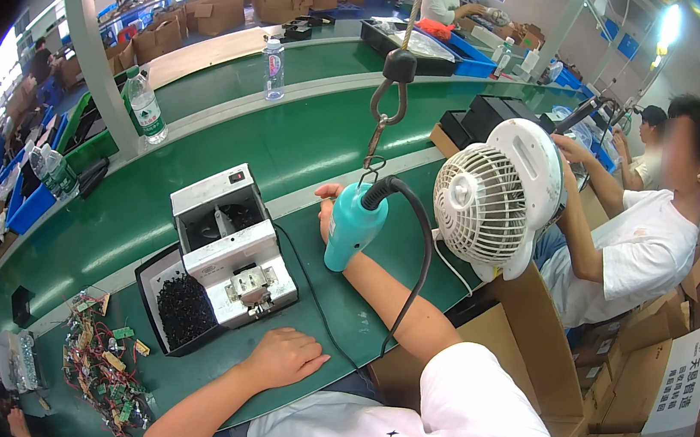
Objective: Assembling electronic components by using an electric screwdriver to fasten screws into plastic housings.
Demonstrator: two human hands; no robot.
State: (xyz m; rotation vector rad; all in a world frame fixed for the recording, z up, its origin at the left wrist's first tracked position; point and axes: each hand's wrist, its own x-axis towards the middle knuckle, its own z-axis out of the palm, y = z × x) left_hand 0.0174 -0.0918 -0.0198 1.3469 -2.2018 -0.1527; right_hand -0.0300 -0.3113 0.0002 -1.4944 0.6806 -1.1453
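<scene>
My left hand [286, 358] rests on the green tabletop, fingers loosely curled in, with nothing showing in them. Beyond it stands a white-and-black screw feeder [236, 244]. My right arm reaches forward past a teal electric screwdriver [355, 223], which hangs upright from a hook and hides much of my right hand [327, 206]. Only part of that hand shows at the tool's left side; whether it touches the tool is unclear. A black tray [152, 304] of small black screws or parts sits against the feeder. Left of it lies a tangled pile of wired circuit boards [112, 355].
A co-worker [636, 242] at the right holds a white fan [491, 196] close to my right arm. The screwdriver's black cable [428, 253] loops down across my forearm. Cardboard boxes [524, 359] stand at the right. Bottles [147, 107] stand along the far conveyor edge.
</scene>
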